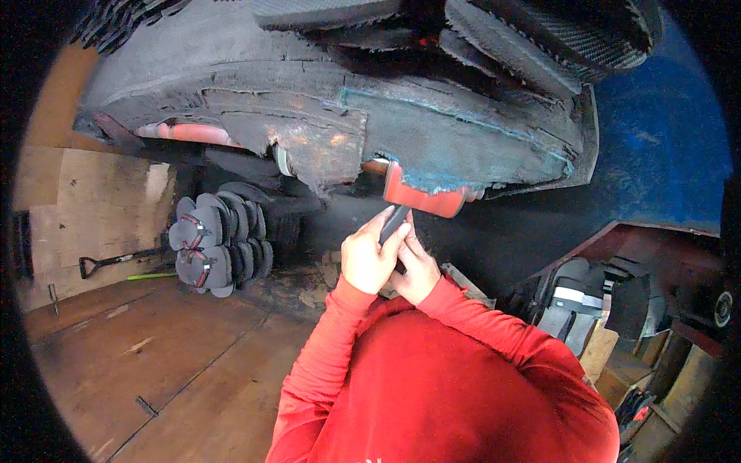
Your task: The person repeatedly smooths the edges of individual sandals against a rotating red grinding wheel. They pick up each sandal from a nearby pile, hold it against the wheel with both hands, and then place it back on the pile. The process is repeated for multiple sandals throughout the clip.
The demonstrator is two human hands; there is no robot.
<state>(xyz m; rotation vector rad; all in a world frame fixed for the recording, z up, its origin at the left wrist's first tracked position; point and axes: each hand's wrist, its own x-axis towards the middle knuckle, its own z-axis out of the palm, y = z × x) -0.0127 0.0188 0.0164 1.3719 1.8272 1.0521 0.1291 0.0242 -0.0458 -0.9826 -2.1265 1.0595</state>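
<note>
Both hands grip a dark, flat strip (395,220), probably a sole seen edge-on, in the middle of the view. My left hand (367,258) is closed on it, its thumb along the near side. My right hand (415,270) is closed on it just to the right, fingers partly hidden. The strip's far end meets or nearly meets a red roller (428,201) under a dust-coated teal flap (463,147); I cannot tell whether they touch. Another red roller (189,133) shows at the left of the dusty housing (255,77).
Stacked grey flip-flops (208,235) stand left of me beside a board wall (93,201), a black-handled tool (116,258) and brown flooring (139,370). Dark soles (532,38) lie atop the housing. A blue surface (656,139) and piled grey pieces (575,301) are at right.
</note>
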